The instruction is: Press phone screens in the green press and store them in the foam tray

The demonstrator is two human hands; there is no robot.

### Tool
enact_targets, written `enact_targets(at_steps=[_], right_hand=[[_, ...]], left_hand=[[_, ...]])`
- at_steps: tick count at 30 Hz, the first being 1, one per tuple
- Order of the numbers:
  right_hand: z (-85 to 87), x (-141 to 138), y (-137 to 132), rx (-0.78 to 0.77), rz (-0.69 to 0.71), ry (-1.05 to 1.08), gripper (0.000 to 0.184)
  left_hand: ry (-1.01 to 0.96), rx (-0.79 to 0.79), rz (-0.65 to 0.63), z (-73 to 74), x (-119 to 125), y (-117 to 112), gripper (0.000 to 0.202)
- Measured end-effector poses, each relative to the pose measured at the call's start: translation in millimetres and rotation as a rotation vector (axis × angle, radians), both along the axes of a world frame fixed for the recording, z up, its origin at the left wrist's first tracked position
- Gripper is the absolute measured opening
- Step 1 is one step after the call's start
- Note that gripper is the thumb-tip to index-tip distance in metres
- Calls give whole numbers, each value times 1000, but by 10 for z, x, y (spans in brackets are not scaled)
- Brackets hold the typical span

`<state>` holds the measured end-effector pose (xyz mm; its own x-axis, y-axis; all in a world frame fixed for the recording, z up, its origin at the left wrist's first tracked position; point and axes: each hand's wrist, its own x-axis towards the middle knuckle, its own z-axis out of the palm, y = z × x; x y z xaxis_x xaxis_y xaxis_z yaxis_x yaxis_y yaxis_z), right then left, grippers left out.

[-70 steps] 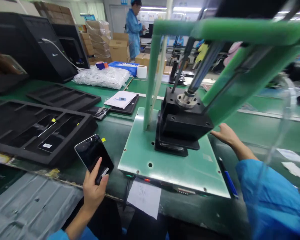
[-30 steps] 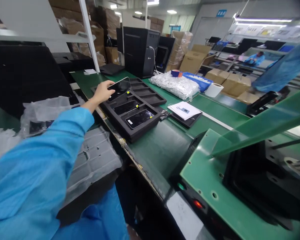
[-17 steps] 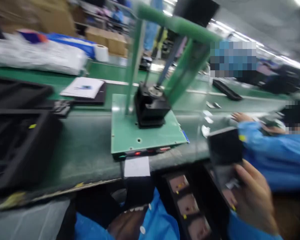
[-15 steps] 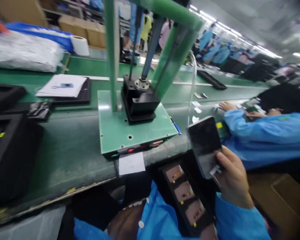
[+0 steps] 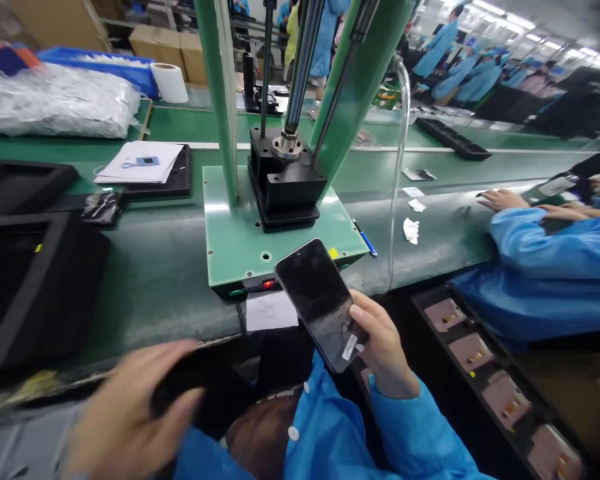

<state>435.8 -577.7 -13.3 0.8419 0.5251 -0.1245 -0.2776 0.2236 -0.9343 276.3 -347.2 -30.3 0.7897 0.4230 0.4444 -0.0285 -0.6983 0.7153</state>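
Note:
My right hand (image 5: 383, 337) grips a black smartphone (image 5: 315, 300) by its lower right edge, thumb over the glossy front. A small white label (image 5: 349, 347) sits near the phone's bottom end, and a yellow tab (image 5: 333, 253) shows at its top right. The tilted phone is held in front of a green press fixture (image 5: 280, 253), whose black block (image 5: 287, 180) rests on the base plate. At the lower left, my left hand (image 5: 135, 407) is blurred by motion, its thumb and fingers apart with nothing visible between them.
Black trays (image 5: 45, 287) stand at left, near papers (image 5: 141, 162) and a plastic-wrapped bundle (image 5: 55, 100). A clear hose (image 5: 401, 173) hangs right of the press. A tray of phone parts (image 5: 480, 373) lies lower right, below a co-worker's blue sleeve (image 5: 545, 240).
My right hand has brought the phone left, in front of the press. My left hand has come into view at lower left. The view has shifted, and the parts tray appears farther right.

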Motion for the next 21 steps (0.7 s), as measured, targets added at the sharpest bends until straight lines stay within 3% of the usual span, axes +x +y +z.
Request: enact_targets(at_steps=[2, 4, 6, 8, 15, 21], right_hand=[[-103, -48, 87, 69, 110, 8, 22], [-200, -80, 121, 109, 182, -8, 19], [-280, -90, 108, 106, 212, -27, 17], [-337, -81, 66, 81, 226, -33, 18], [-424, 26, -76, -31, 230, -115, 40], [-446, 164, -157, -52, 231, -179, 25]], left_hand=[[-42, -202, -62, 5, 50, -227, 58], [-40, -540, -143, -3, 241, -463, 59], [3, -797, -163, -20, 469, -650, 46], [25, -906, -133, -37, 640, -768, 33], [20, -940, -97, -67, 761, -934, 25], [30, -795, -78, -4, 791, -1057, 17]])
